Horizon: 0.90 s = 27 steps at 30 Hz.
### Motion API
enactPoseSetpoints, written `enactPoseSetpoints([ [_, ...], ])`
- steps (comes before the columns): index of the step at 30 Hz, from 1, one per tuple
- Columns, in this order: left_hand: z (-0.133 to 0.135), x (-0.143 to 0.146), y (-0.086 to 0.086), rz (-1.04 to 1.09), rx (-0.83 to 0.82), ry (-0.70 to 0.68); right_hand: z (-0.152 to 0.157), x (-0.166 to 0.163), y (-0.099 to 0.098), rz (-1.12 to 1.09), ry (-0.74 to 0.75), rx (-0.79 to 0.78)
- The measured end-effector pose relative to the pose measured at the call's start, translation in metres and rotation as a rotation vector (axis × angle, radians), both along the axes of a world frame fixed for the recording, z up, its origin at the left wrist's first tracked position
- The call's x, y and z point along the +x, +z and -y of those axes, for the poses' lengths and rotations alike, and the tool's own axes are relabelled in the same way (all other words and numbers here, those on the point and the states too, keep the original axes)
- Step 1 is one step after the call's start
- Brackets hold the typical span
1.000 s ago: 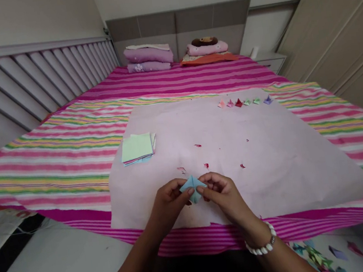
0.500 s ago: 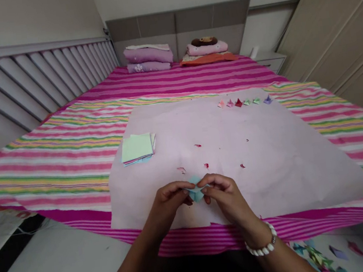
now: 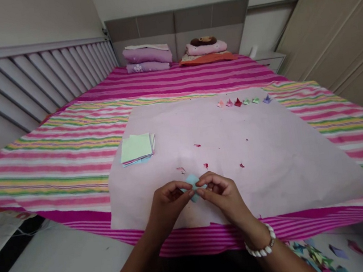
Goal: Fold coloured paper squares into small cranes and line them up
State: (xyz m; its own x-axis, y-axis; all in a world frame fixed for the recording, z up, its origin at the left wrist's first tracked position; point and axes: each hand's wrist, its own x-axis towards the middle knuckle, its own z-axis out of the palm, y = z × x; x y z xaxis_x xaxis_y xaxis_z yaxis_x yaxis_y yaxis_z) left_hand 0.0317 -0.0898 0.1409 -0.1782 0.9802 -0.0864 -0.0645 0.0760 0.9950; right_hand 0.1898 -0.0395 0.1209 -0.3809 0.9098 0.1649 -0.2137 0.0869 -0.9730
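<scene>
A small folded piece of light blue paper (image 3: 192,180) is pinched between my two hands, just above the near part of a large pale sheet (image 3: 274,168). My left hand (image 3: 173,199) grips its left side between thumb and forefinger. On the other side my right hand (image 3: 218,190), with a white bead bracelet at the wrist, pinches the right part, the thumbs almost meeting in the middle. Fingers cover some of the folds. Just beyond the hands lie small red scraps (image 3: 206,166).
A stack of square paper sheets (image 3: 136,148), pale green on top, lies at the left. Several folded paper pieces (image 3: 238,102) form a row at the far right. More folded paper (image 3: 315,254) lies below the bed edge. Folded bedding (image 3: 148,57) sits by the headboard.
My thumbs and fingertips have come closer together over the middle of the blue paper, which now looks flatter and more diamond-shaped. Its lower part shows less.
</scene>
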Motion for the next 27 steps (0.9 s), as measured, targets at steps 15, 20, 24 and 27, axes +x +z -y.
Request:
enactPoseSetpoints([
  [15,0.000,-0.009,-0.005,-0.081,0.062,-0.081,-0.002,0.003,0.002,0.071,-0.033,-0.058],
  [20,0.003,-0.009,-0.003,-0.245,0.081,-0.074,-0.003,0.005,0.000,0.069,-0.042,-0.058],
  [24,0.004,-0.008,-0.001,-0.392,0.083,-0.021,-0.004,0.006,0.000,0.097,-0.038,0.024],
  [27,0.003,-0.007,0.000,-0.475,0.149,-0.007,-0.003,0.007,0.003,0.158,-0.054,0.141],
])
